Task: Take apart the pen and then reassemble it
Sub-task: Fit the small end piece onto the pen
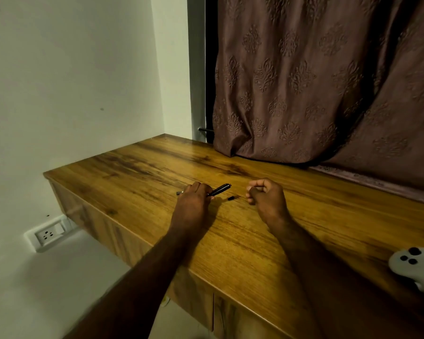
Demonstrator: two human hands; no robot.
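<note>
Two bare forearms reached from the near edge across the wooden desk (142,167), with a white controller (413,264) lying at the near right. The left hand (194,199) had its fingers curled together around the black pen (219,189), whose barrel stuck out past the fingertips to the right while a grey end showed left of the knuckles. Just right of those fingertips a small black piece (230,198) lay on the desk, and beyond it the right hand (267,196) hovered with fingers bent inward, though I could not tell whether they pinched anything.
</note>
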